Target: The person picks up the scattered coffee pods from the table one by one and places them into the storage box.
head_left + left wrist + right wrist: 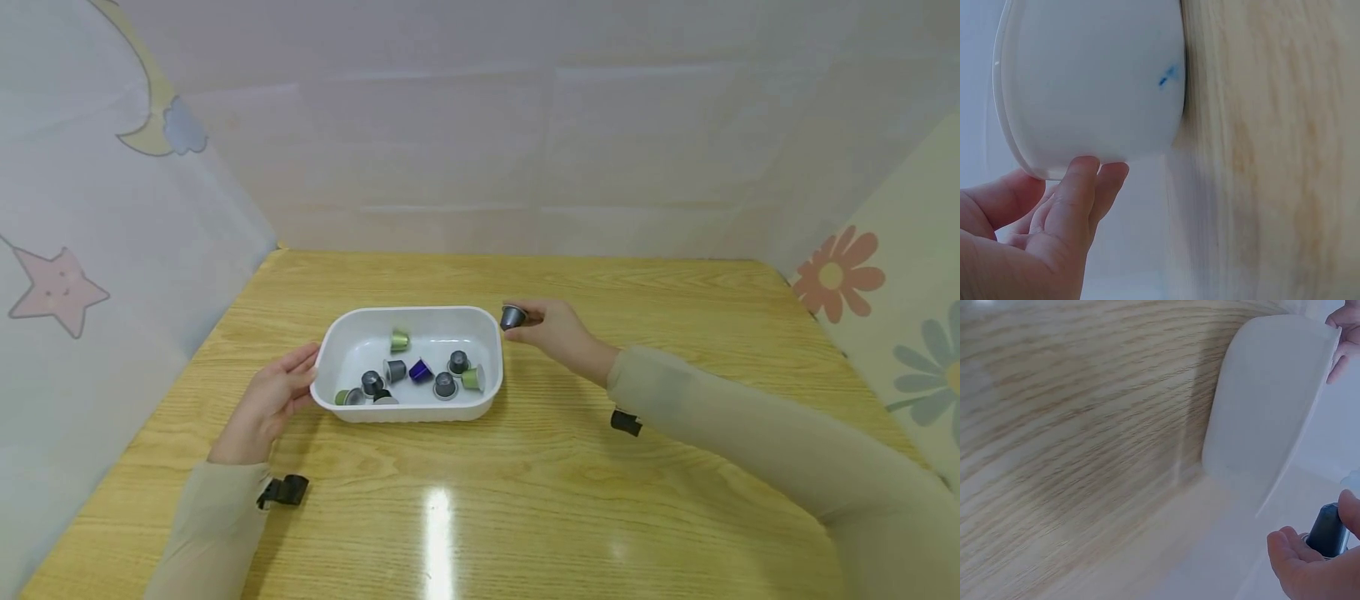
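My right hand [558, 333] pinches a dark grey coffee capsule [513, 317] between thumb and fingers, just beyond the right end of a white plastic container [408, 412]. In the right wrist view that capsule [1327, 532] is above rim height, beside the container wall. My left hand [268, 400] holds the container's left end, thumb at the rim [1007, 125] and fingertips against the outer wall. Inside lie several capsules: grey ones [445, 384], a purple one [420, 371] and green ones [400, 340]. Some at the front left are partly hidden by the front wall.
The container stands on a wood-grain table [525, 500]. A pale sheet [465, 150] rises behind the table's far edge, with printed sheets at the left and right. Black straps [283, 490] show at both wrists.
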Demonstrator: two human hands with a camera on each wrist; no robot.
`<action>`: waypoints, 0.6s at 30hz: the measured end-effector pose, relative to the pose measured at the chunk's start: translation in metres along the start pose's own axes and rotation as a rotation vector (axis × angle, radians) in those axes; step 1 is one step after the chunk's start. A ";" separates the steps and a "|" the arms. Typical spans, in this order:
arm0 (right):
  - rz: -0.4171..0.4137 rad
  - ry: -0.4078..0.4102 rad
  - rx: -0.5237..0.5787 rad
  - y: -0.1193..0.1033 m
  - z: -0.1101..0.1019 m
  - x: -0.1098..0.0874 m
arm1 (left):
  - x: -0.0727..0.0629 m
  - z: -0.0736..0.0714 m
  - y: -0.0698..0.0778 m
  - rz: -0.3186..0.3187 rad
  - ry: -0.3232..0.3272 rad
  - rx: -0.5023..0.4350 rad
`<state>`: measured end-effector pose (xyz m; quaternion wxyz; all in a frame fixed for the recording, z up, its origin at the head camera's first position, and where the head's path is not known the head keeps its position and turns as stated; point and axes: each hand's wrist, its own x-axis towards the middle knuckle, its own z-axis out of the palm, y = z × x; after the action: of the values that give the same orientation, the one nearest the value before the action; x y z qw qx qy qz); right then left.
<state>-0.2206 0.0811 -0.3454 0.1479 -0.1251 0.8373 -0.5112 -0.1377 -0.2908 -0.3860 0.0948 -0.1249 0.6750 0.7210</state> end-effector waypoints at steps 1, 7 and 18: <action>-0.005 0.000 0.003 -0.002 0.002 0.001 | 0.000 0.000 0.000 -0.001 -0.001 0.000; -0.025 -0.005 0.011 -0.007 0.012 0.007 | 0.000 0.000 -0.001 -0.001 -0.003 0.005; -0.048 -0.032 0.021 -0.010 0.033 0.021 | 0.000 0.001 -0.001 0.011 0.013 0.019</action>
<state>-0.2267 0.0419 -0.3530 0.1503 -0.1518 0.8262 -0.5213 -0.1377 -0.2902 -0.3872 0.0878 -0.1251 0.6830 0.7143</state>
